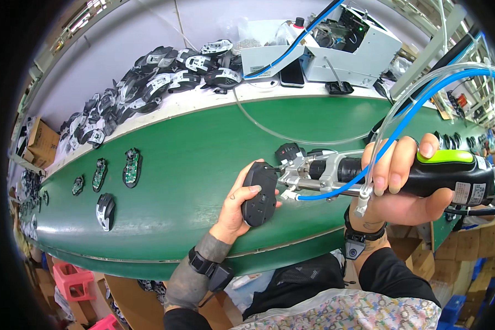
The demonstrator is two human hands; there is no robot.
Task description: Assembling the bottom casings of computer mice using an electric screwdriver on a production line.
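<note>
My left hand [229, 214] grips a black computer mouse [258, 201] above the green belt, tilted with its dark underside showing. My right hand [404, 209] is wrapped round a black powered screwdriver [451, 179] with a bright green lever [444, 157]. The metal nose [298, 175] of this screwdriver points left and meets the mouse's right edge; whether its bit touches a screw is hidden. A blue air hose [393, 135] and clear tubing run from the tool. Just behind the nose, dark mouse parts [289, 152] lie on the belt, partly covered.
Across the green belt [181, 214] are several mouse bases with green circuit boards [132, 168] and a grey-and-black mouse shell [105, 212]. Piled shells [148, 88] line the white ledge, beside a phone [291, 74] and a white machine [341, 66]. Pink stools [72, 280] stand below left.
</note>
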